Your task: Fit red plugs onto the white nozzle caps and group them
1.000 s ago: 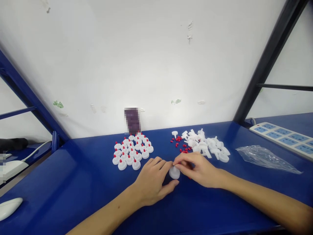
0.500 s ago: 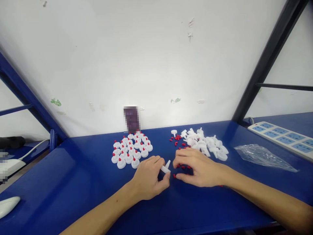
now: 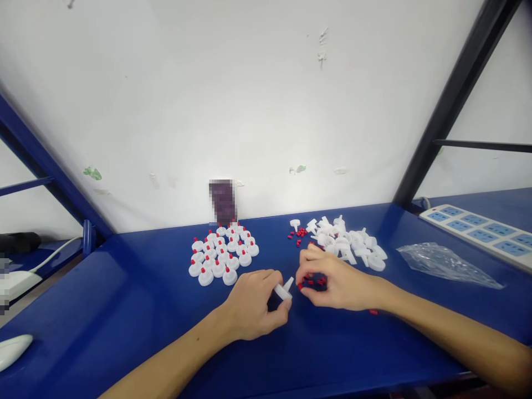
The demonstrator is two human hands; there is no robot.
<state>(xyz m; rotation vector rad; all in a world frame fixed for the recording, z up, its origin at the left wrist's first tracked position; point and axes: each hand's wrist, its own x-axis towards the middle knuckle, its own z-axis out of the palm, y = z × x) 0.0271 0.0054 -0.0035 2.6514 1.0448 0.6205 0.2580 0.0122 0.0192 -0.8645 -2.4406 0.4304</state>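
Between the thumb and fingers of my left hand (image 3: pixel 255 303) is a white nozzle cap (image 3: pixel 284 291), its spout tilted up to the right. Just right of the spout, my right hand (image 3: pixel 332 277) pinches a small red tip cap (image 3: pixel 300 286). Several loose red tip caps (image 3: pixel 321 281) lie under and behind that hand. To the left stand rows of white nozzle caps with red tips (image 3: pixel 219 269), upright on the blue table (image 3: pixel 158 310). A heap of white nozzle caps without red tips (image 3: pixel 343 244) lies beyond my right hand, beside more red tip caps (image 3: pixel 300 234).
A clear plastic bag (image 3: pixel 449 265) lies at the right, before a white power strip (image 3: pixel 484 230). A blurred dark object (image 3: pixel 223 202) leans on the wall (image 3: pixel 266 111). A white rounded object (image 3: pixel 14 350) sits at the left edge. Blue and black frame posts (image 3: pixel 453 111) flank the table.
My right thumb and fingers have closed on a red tip cap and lifted it beside the spout. In my left hand, the nozzle cap's spout has tipped further right.
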